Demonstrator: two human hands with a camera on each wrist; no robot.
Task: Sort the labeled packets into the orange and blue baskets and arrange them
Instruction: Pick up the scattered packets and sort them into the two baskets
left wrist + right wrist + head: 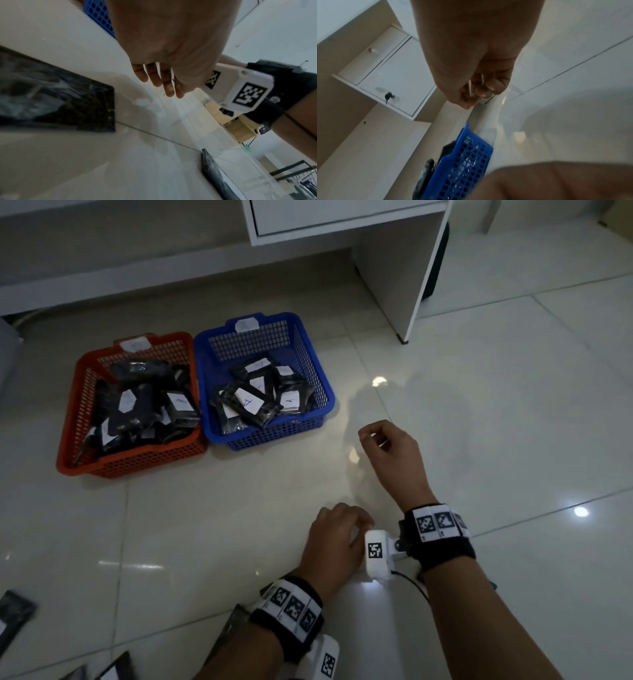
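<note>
Orange basket (73,419): on the floor (479,405), its right rim against the blue basket (317,371), piled with labelled dark packets (144,405).
Blue basket: packets (260,398) lie low inside (walls stand above them).
Right hand (394,453): over bare tile right of the blue basket, fingers curled, holding nothing.
Left hand (334,537): nearer, fingers loosely bent, empty.
Loose packets (15,611): bottom-left floor edge.

Labels on packets in orange basket (73,419) too small to read; tags on both basket rims illegible; loose packets (15,613) at lower left of head view cut by frame edge; blue basket (462,162) in right wrist view blurred, partly behind forearm; right hand (471,86) fingertips blurred, grasp undeterminable.
</note>
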